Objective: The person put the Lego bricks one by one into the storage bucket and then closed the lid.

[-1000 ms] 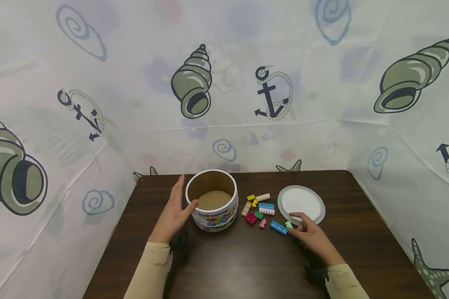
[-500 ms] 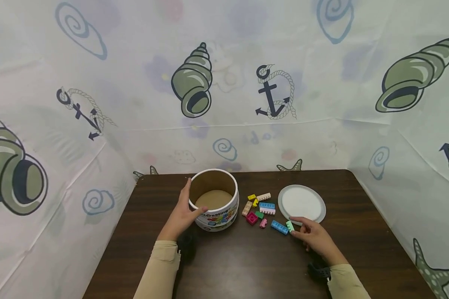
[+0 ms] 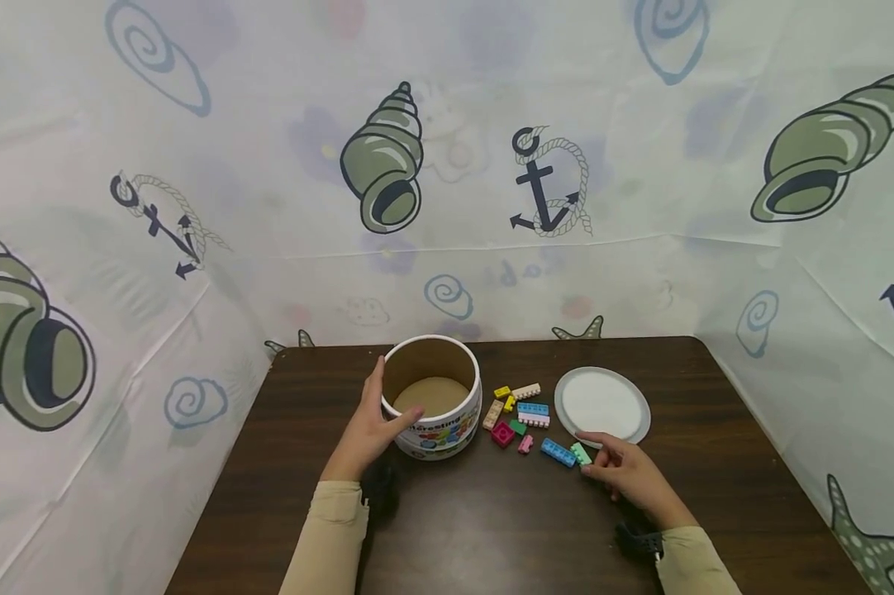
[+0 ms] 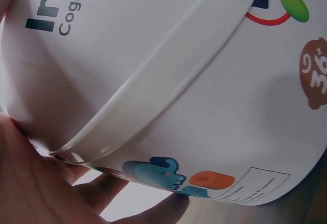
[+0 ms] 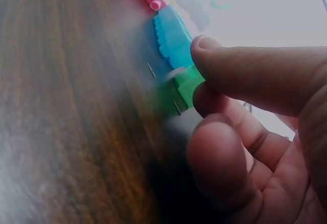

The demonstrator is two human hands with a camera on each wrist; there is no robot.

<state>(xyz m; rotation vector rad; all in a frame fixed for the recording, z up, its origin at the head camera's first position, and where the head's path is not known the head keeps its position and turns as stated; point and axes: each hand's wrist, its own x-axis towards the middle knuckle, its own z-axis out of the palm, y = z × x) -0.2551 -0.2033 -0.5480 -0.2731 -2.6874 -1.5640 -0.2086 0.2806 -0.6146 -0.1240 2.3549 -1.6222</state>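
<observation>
A white round bucket (image 3: 447, 431) with printed cartoon pictures stands upright on the dark wooden table; its inside shows a bare bottom. My left hand (image 3: 365, 434) grips its left side, thumb over the front rim and fingers round the far side. In the left wrist view, fingers curl under the lower edge of the bucket (image 4: 153, 91). My right hand (image 3: 629, 473) pinches a small light green toy brick (image 3: 581, 454) between thumb and index finger, low over the table. A blue brick (image 3: 558, 452) lies right beside it. In the right wrist view, the green brick (image 5: 190, 87) is partly behind the fingers.
Several loose bricks lie between bucket and lid, among them a dark pink brick (image 3: 502, 434), a small pink brick (image 3: 525, 444) and a tan brick (image 3: 493, 415). A white round lid (image 3: 603, 405) lies flat behind my right hand. A patterned cloth (image 3: 462, 165) hangs around the table.
My left hand has closed in on the bucket, and the bucket has slid slightly right. The light green brick has turned and shifted a little toward me with my right hand.
</observation>
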